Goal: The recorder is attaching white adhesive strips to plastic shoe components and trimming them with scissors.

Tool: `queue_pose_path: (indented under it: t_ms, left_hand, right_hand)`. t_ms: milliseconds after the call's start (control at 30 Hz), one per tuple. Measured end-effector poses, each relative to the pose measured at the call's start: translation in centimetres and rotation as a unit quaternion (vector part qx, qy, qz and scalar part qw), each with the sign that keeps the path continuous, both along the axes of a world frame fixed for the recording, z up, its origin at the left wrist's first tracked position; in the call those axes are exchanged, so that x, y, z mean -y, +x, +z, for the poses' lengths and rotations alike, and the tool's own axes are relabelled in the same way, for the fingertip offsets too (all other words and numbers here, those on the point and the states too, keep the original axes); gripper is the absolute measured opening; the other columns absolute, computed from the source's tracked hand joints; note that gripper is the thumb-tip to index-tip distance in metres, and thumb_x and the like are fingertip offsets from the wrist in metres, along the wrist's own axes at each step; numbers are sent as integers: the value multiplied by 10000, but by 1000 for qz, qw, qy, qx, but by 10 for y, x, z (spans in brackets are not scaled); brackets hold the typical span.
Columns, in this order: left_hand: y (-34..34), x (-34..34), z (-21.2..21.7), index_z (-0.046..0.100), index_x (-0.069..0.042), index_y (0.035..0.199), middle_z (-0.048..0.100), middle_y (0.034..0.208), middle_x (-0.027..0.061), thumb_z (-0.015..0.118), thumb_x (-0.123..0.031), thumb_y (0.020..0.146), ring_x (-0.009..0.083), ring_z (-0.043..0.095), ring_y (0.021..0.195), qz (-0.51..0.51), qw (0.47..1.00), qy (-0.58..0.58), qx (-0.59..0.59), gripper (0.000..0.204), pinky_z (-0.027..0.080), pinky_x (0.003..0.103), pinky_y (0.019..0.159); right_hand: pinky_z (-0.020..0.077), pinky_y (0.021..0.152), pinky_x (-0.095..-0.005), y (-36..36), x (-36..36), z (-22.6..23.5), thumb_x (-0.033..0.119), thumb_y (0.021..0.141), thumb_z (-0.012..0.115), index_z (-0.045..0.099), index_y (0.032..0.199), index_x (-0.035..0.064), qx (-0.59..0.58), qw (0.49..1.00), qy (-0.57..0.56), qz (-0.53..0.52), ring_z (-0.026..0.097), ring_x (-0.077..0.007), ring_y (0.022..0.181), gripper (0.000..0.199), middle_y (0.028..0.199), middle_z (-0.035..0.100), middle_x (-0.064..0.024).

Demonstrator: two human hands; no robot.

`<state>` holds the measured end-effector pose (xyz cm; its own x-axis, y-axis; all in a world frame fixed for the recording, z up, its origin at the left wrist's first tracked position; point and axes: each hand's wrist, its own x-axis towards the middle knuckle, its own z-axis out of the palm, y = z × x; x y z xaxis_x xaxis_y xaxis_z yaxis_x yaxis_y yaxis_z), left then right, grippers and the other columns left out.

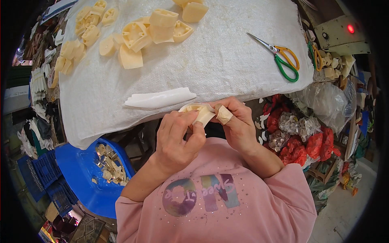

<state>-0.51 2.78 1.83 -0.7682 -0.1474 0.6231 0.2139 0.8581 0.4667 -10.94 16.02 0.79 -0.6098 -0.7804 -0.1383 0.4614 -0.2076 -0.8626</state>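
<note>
Close in front of my chest, just off the near edge of the covered table, both hands hold a hollow cream plastic shoe heel (pixel 204 116). My left hand (pixel 172 135) is closed on its left side, fingertips and thumb pinching it. From the right, my right hand (pixel 240 125) grips the other end, its thumb wrapped in beige tape (pixel 224 115). A thin white edge shows along the heel's far side, partly hidden by my fingers. Just beyond my hands lies a curved white strip (pixel 160 98), flat on the table's near edge.
A white woven cloth (pixel 227 52) covers the table. Several cream heels (pixel 135 35) lie at the far left. Scissors (pixel 279 56) with green and yellow handles rest at right. A blue basin (pixel 77 178) with metallic-looking pieces stands lower left; red and clear bags (pixel 314 146) lie right.
</note>
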Motion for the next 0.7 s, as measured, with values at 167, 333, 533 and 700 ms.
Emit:
queue_pose_path:
  t_ms: [167, 333, 533, 700]
  left_hand:
    - [-3, -1, 5, 520, -26, 739, 552, 909, 145, 648, 23, 628, 253, 547, 694, 7, 999, -46, 23, 177, 424, 330, 542]
    - [-6, 4, 5, 520, -18, 714, 550, 899, 153, 637, 12, 638, 267, 553, 716, 6, 996, -74, 46, 143, 433, 345, 545]
    - [2, 13, -10, 525, 11, 831, 580, 947, 178, 652, 102, 705, 268, 590, 792, 9, 989, 145, 21, 200, 474, 339, 666]
    - [4, 7, -13, 540, -12, 806, 623, 946, 165, 603, 167, 701, 208, 613, 758, -33, 953, 301, -15, 217, 487, 276, 616]
  right_hand:
    - [484, 796, -280, -5, 4, 0, 114, 941, 485, 571, 1039, -30, -23, 999, 47, 15, 593, -130, 897, 194, 965, 632, -94]
    - [462, 687, -264, -5, 9, 0, 104, 928, 462, 586, 1017, -19, -127, 983, 130, 15, 579, -106, 767, 196, 844, 648, -66]
    - [477, 685, -285, -28, 9, 14, 245, 958, 470, 581, 1041, -20, -279, 945, 138, 102, 602, -138, 754, 300, 840, 649, -81]
    - [508, 830, -320, -53, 14, 7, 310, 799, 724, 499, 1216, -27, -72, 962, 116, 238, 612, -197, 949, 582, 1037, 628, -142]
